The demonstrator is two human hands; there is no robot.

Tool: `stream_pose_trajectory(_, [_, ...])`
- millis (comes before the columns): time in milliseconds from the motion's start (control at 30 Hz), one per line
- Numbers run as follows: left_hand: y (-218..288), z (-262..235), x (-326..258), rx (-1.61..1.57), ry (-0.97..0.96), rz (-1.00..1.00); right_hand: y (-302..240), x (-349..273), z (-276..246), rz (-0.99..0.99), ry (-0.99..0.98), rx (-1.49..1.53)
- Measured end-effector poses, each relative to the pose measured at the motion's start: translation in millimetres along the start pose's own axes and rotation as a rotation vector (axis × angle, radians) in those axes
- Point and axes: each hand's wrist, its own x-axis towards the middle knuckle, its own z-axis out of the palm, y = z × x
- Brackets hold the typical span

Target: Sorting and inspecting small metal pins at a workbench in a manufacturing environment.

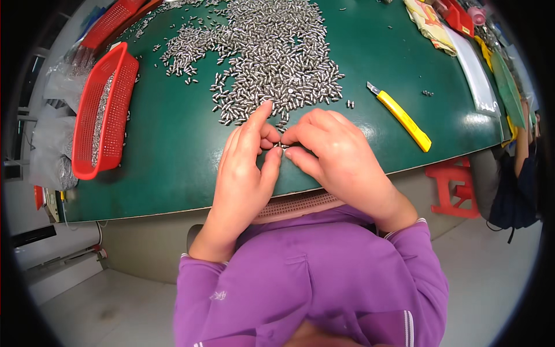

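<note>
Head view shows a tiny metal pin (281, 145) pinched between the fingertips of both hands, just above the near edge of the green surface (173, 150). The left hand (245, 168) has its grip closed on the pin with thumb and forefinger; the right hand (332, 153) grips it from the other side. So small a piece could slip from the fingertips and roll off the near edge to the floor, or vanish into the heap of pins (272, 52) just beyond the hands. A sleeve sweeping forward could also scatter that heap. A red basket (107, 113) lies at the left, with more pins inside. A yellow utility knife (400, 115) rests to the right, well apart.
</note>
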Motion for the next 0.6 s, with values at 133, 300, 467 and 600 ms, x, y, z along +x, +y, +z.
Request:
stream_pose_trajectory(133, [0.8,-0.9,-0.1,0.007,-0.004,0.004,-1.4,0.0,1.7,-0.01,0.009,-0.02])
stream_pose_trajectory(300, [1.9,-2.8,-0.7,-0.033,-0.035,-0.038,-0.9,-0.3,6.1,-0.008,0.054,-0.009])
stream_pose_trajectory(467, [2.6,-2.7,-1.1,-0.045,-0.025,-0.051,-5.4,-0.8,7.0,0.007,0.053,0.053])
stream_pose_trajectory(600, [0.7,-2.7,-2.1,-0.047,-0.027,-0.041,-8.8,-0.9,4.5,0.047,0.041,0.122])
